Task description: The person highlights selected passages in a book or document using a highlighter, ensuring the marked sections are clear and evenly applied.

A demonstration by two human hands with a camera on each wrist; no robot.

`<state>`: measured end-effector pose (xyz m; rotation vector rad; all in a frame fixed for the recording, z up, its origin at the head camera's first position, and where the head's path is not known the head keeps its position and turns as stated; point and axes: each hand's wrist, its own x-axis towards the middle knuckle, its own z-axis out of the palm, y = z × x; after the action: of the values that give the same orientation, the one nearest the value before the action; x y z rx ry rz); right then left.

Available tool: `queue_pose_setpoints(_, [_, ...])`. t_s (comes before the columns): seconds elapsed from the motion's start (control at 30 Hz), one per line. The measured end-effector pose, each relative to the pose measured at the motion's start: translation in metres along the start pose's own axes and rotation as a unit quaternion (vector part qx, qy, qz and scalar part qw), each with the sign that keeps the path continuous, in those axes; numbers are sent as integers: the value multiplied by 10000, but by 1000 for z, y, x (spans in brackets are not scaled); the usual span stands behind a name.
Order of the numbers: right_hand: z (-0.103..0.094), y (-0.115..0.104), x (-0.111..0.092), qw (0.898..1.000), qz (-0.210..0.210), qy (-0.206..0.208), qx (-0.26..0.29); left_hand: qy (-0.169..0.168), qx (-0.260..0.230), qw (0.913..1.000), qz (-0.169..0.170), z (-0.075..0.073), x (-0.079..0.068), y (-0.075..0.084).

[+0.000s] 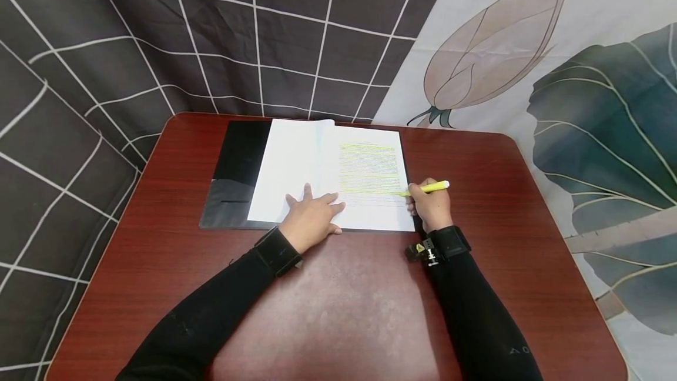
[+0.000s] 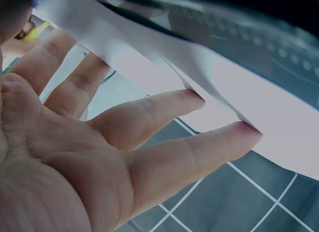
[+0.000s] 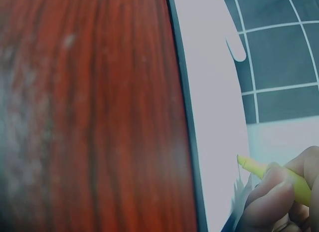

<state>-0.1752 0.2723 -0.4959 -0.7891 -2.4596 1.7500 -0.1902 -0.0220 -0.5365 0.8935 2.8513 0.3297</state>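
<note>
In the head view, white sheets (image 1: 375, 213) lie spread over a black folder (image 1: 233, 193); the right-hand page carries printed lines, most of them marked yellow. My right hand (image 1: 432, 207) pinches a yellow highlighter (image 1: 436, 186), its tip at the right end of a line low in the marked block. The right wrist view shows the highlighter (image 3: 254, 167) between thumb and fingers, tip at the paper (image 3: 214, 107). With fingers spread, my left hand (image 1: 311, 216) rests on the lower part of the left page; its fingertips touch the paper in the left wrist view.
Beneath the folder is a reddish-brown wooden table (image 1: 338, 310) with rounded corners. A dark curtain with white grid lines (image 1: 211, 34) hangs behind and to the left. A pale cloth with leaf prints (image 1: 476, 104) hangs at the right.
</note>
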Motion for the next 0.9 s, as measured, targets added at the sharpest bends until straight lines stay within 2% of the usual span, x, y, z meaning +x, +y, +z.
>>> queue_pose_setpoints(0.3, [-1,0,0,10000,1,-33,25,22,66,10000,7,0,-3,-2])
queue_pose_setpoints(0.5, [-1,1,2,10000,71,-3,15,231,-166,9996,62,-2,-6,-1])
queue_pose_setpoints(0.63, [2,3,2,9984,6,227,516,273,-145,9994,129,1,-6,0])
queue_pose_setpoints(0.7, [7,1,0,9958,-158,311,841,280,-13,9995,166,2,-6,0])
queue_pose_setpoints(0.77, [17,-6,-5,9939,-332,229,1027,297,93,9993,197,3,-5,0])
queue_pose_setpoints(0.83, [31,-15,-10,9940,-575,-21,930,243,151,9994,176,-4,-6,4])
queue_pose_setpoints(0.9, [48,-25,-15,9951,-722,-309,600,87,79,9999,126,-17,-10,11])
